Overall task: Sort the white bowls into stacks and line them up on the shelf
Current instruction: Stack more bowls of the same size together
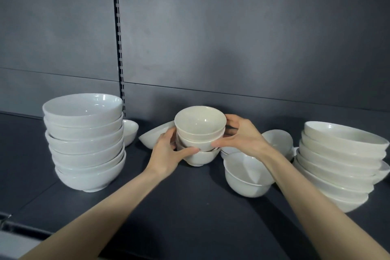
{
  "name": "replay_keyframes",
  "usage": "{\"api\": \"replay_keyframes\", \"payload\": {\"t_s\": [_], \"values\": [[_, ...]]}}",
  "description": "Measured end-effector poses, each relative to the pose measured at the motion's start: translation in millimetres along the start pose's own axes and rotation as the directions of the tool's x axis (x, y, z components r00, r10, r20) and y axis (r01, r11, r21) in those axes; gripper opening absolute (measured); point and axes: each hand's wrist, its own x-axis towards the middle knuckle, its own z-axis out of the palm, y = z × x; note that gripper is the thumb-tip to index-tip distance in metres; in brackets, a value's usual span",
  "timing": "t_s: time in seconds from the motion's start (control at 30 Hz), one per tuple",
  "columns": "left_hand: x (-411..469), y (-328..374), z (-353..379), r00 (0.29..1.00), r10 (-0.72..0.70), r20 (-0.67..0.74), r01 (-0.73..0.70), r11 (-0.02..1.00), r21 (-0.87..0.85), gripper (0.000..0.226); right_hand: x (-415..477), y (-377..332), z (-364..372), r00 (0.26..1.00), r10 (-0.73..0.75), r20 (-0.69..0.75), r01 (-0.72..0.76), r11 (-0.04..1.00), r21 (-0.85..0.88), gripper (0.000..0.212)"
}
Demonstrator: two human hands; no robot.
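Standing finished on the shelf (190, 207) are my tall stack of big bowls (84, 143) at left and the shallow stack (337, 164) at right; between them, my left hand (166, 154) and right hand (242, 137) clasp the small stack (199, 135), while loose bowls (244, 175) around it remain unsorted.

Small stack (199, 135) in the middle: cream top bowl, whiter bowl at the bottom; tall left stack (84, 141) cool bluish white; right stack (339, 162) off-white; loose bowl (245, 175) plain white; shelf (190, 207) and back panel (232, 38) dark matte grey, no patterns
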Motion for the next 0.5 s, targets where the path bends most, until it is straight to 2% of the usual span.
{"api": "replay_keyframes", "payload": {"t_s": [0.1, 0.2, 0.27, 0.37, 0.5], "values": [[-5.3, -0.5, -2.8, 1.000, 0.008, -0.010, -0.008, 1.000, 0.011, 0.070, -0.4, 2.2, 4.3, 1.000, 0.000, 0.017, 0.000, 1.000, -0.025, 0.076], [-5.7, 0.2, -4.6, 1.000, 0.015, -0.013, -0.015, 1.000, 0.019, 0.072, -3.0, 5.9, 6.7, 1.000, 0.009, 0.025, -0.007, 0.998, -0.059, 0.049], [-3.0, 0.1, -6.1, 1.000, 0.016, -0.007, -0.016, 1.000, 0.026, 0.068, -3.6, 5.1, 8.0, 1.000, 0.017, 0.020, -0.015, 0.997, -0.071, 0.040], [-1.5, 1.2, -7.7, 1.000, 0.011, 0.000, -0.011, 0.999, 0.034, 0.067, -2.2, 4.0, 9.4, 0.999, 0.036, 0.000, -0.036, 0.997, -0.066, 0.039], [-0.7, 1.1, -8.5, 1.000, 0.001, 0.018, -0.002, 0.999, 0.054, 0.062, -3.5, -3.4, 11.1, 0.998, 0.056, -0.041, -0.059, 0.995, -0.075, 0.051]]}}
